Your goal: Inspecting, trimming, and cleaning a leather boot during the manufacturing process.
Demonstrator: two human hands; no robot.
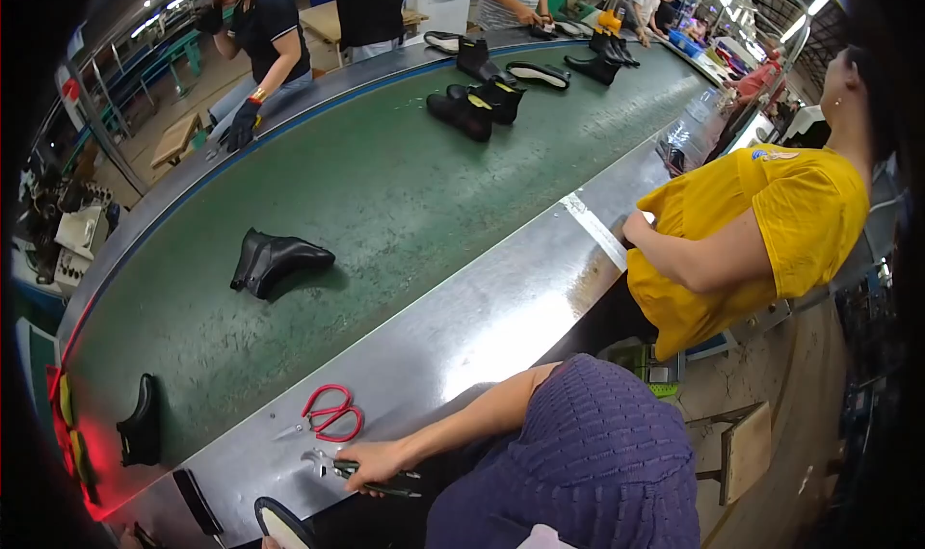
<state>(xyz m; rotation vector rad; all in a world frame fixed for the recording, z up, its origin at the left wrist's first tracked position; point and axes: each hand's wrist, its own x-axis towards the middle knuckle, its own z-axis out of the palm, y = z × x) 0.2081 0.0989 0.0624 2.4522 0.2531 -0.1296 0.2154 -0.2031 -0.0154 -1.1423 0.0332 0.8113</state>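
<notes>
My right hand (379,462) is closed round pincers (321,462) with a silver head and dark green handles, low over the metal ledge. Just beyond it lie red-handled scissors (334,416), apart from the hand. At the lower edge, a sliver of my left hand (271,543) shows against a black-rimmed shoe bottom (281,522) with a cream underside; most of that hand is cut off. Left of it, a long dark narrow object (198,501) rests on the ledge.
A green conveyor belt (385,212) carries a black ankle boot (279,263), another boot (142,424) and several shoes farther off. Beside me on the right stands a person in a yellow shirt (752,231). Across the belt, a person's gloved hand (243,125) touches the rim.
</notes>
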